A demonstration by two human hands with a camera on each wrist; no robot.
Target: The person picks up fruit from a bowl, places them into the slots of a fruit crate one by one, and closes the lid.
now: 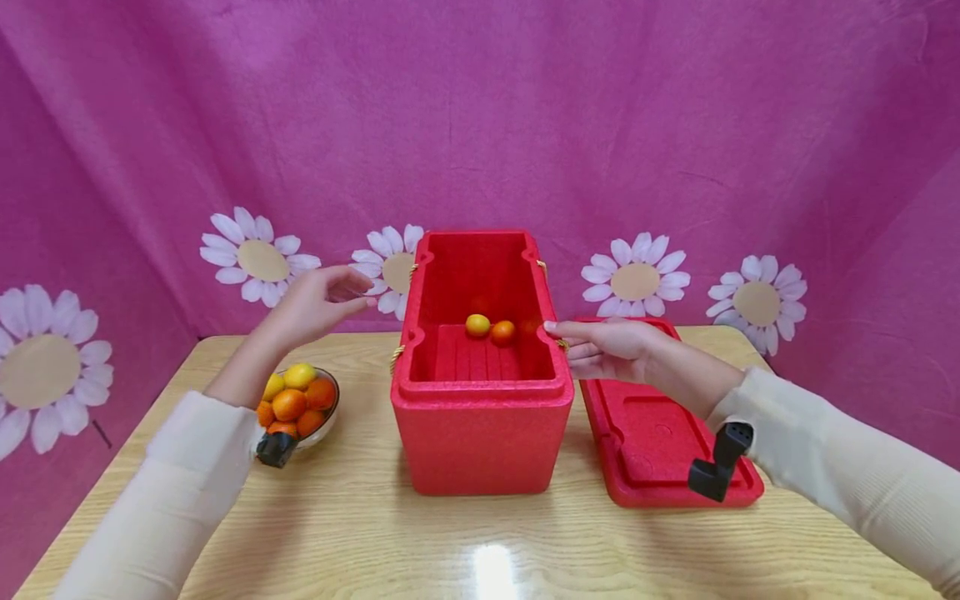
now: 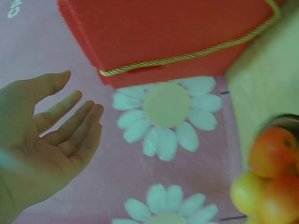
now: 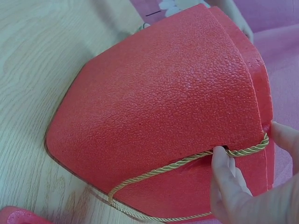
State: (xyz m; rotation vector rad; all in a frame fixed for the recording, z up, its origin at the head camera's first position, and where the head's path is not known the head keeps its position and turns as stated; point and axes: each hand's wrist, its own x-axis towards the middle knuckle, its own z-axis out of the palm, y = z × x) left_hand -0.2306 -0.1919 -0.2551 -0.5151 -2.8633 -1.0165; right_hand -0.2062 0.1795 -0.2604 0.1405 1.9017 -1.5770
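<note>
A red foam box [image 1: 483,446] stands uncovered on the table, with gold cord handles on its sides. Inside it, a small yellow fruit [image 1: 477,325] and an orange fruit [image 1: 502,333] lie side by side. My right hand [image 1: 618,346] holds the box's right rim, thumb at the top edge and fingers against the outer wall by the gold cord [image 3: 173,165]. Left of the box my left hand [image 1: 318,304] hovers in the air, palm partly showing, fingers relaxed and holding nothing. Below that forearm sits a bowl [image 1: 326,427] of several orange and yellow fruits [image 1: 291,404], partly hidden by the sleeve.
A red lid [image 1: 660,433] lies on the wooden table [image 1: 345,542] to the right of the box, partly under my right forearm. Behind the table hangs a purple cloth [image 1: 480,125] printed with white daisies.
</note>
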